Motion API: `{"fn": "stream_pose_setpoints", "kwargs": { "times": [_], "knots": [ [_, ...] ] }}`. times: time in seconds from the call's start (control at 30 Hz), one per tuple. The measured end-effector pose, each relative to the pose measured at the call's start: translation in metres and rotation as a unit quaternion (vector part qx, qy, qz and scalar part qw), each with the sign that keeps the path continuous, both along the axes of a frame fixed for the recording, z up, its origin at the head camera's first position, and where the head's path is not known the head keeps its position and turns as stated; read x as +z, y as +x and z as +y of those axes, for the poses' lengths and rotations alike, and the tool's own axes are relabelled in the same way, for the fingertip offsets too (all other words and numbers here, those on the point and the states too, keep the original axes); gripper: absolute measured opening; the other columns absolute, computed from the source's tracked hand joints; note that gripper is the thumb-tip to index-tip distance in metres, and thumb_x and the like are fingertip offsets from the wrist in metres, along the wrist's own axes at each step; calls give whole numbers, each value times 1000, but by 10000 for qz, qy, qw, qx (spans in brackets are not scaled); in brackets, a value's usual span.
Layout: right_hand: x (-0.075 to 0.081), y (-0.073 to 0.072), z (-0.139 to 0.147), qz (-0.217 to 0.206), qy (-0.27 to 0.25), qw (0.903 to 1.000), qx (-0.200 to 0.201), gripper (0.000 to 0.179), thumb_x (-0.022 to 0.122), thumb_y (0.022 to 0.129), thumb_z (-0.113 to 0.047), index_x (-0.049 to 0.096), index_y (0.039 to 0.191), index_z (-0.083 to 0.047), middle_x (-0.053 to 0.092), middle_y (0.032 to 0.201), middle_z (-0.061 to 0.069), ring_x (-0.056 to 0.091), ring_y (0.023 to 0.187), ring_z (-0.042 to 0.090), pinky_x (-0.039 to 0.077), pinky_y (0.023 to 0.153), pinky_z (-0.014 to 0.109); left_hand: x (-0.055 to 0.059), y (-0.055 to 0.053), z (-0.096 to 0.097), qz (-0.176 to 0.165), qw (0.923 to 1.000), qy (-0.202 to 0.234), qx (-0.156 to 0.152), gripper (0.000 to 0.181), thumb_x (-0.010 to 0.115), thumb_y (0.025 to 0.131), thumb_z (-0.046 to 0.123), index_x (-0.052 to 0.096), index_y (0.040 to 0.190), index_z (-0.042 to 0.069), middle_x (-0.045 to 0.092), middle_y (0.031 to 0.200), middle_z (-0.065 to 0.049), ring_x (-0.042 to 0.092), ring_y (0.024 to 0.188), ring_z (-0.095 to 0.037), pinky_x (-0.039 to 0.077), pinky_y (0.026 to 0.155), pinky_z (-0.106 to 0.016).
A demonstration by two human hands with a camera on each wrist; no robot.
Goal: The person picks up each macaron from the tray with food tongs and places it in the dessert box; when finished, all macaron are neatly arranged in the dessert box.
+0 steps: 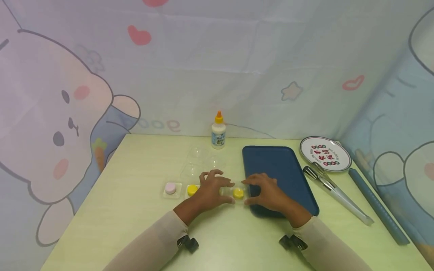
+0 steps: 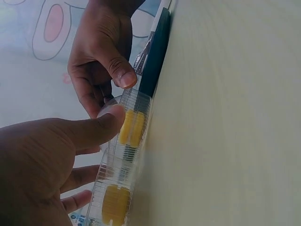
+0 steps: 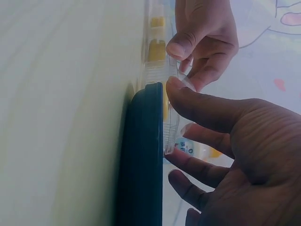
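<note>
Between my two hands is a clear plastic box (image 2: 146,106) holding a round yellow cake-like piece (image 1: 238,193). My left hand (image 1: 211,189) curves round its left side, thumb on the near upper edge in the left wrist view. My right hand (image 1: 266,191) grips the right end with thumb and fingers, over the tray's left edge. To the left, a second yellow piece (image 1: 192,190) sits in a clear holder, partly behind my left hand. Farther left a pink round piece (image 1: 170,188) lies in an uncovered clear holder.
Several clear domed covers (image 1: 191,169) lie behind my left hand. A dark blue tray (image 1: 281,165) is under and beyond my right hand. A white bottle with an orange tip (image 1: 218,135) stands at the back. Metal tongs (image 1: 339,195), a printed plate (image 1: 333,150) and a long blue bar (image 1: 378,207) lie right.
</note>
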State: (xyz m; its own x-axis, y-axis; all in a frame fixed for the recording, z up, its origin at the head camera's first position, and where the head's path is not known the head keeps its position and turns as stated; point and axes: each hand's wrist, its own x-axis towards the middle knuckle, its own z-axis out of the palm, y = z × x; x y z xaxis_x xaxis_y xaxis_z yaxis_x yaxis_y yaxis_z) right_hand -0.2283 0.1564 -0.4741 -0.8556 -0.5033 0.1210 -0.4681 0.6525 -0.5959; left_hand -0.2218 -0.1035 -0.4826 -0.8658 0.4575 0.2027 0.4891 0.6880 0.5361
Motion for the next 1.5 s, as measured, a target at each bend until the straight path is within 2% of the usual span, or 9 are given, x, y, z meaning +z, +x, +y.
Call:
{"fn": "stream_pose_setpoints", "kwargs": {
  "times": [0.23, 0.43, 0.57, 0.67, 0.77, 0.9, 1.23, 1.33, 1.5],
  "knots": [
    [-1, 1, 0, -97, 48, 9999, -6, 64, 97, 83, -25, 73, 141, -10, 65, 147, 21, 52, 142, 54, 25, 108, 91, 0, 1, 1, 41, 10000, 16, -16, 50, 96, 84, 33, 82, 127, 13, 77, 137, -9, 44, 151, -43, 23, 118, -75],
    [2, 1, 0, -105, 28, 9999, 39, 66, 97, 83, -25, 71, 141, -8, 63, 150, 23, 51, 143, 54, 24, 109, 93, 1, 2, 1, 180, 9997, -161, -24, 50, 94, 84, 36, 80, 127, 14, 76, 139, -9, 42, 153, -44, 22, 119, -77],
    [6, 0, -1, -176, 43, 9998, 70, 70, 96, 84, -26, 68, 145, -6, 60, 154, 25, 48, 147, 55, 21, 110, 96, 7, 2, -1, 226, 9995, -239, 32, 54, 92, 86, 42, 78, 130, 14, 73, 143, -11, 40, 155, -45, 19, 120, -80],
    [9, -1, -2, -239, 73, 9997, 73, 72, 94, 86, -29, 66, 148, -6, 58, 156, 24, 46, 149, 56, 20, 111, 96, 13, 1, -5, 225, 9990, -350, 184, 59, 86, 91, 50, 75, 136, 14, 69, 149, -11, 38, 158, -43, 13, 122, -83],
    [10, -4, -4, -253, 78, 9996, 83, 71, 93, 89, -32, 65, 149, -7, 58, 157, 24, 46, 150, 55, 20, 112, 96, 19, -4, -13, 206, 9980, -417, 430, 60, 80, 95, 55, 73, 138, 14, 66, 152, -11, 37, 158, -42, 9, 124, -84],
    [11, -9, -8, -252, 84, 9996, 92, 69, 90, 91, -35, 65, 149, -7, 56, 159, 24, 45, 152, 54, 20, 112, 95, 21, -12, -26, 167, 9960, -487, 730, 59, 77, 97, 57, 73, 139, 15, 63, 155, -12, 38, 156, -42, 11, 124, -83],
    [16, -23, -26, -568, 69, 9984, 29, 65, 82, 98, -38, 62, 152, -9, 53, 163, 22, 41, 157, 51, 14, 117, 95, 20, -32, -51, -192, 9911, -653, 1145, 64, 75, 98, 56, 67, 148, 18, 55, 163, -14, 32, 158, -44, 9, 124, -82],
    [19, -28, -31, -613, 98, 9981, -35, 65, 81, 99, -40, 61, 153, -10, 53, 164, 21, 43, 156, 49, 19, 120, 90, 22, -36, -55, -286, 9898, -690, 1210, 65, 75, 97, 56, 66, 149, 17, 55, 163, -15, 31, 158, -45, 9, 124, -82],
    [25, -38, -42, -642, 22, 9977, -224, 65, 81, 99, -40, 62, 153, -11, 59, 159, 17, 54, 148, 45, 42, 120, 72, 21, -42, -61, -414, 9893, -561, 1281, 66, 76, 98, 54, 65, 150, 13, 57, 161, -15, 30, 158, -47, 6, 124, -82]
  ]
}}
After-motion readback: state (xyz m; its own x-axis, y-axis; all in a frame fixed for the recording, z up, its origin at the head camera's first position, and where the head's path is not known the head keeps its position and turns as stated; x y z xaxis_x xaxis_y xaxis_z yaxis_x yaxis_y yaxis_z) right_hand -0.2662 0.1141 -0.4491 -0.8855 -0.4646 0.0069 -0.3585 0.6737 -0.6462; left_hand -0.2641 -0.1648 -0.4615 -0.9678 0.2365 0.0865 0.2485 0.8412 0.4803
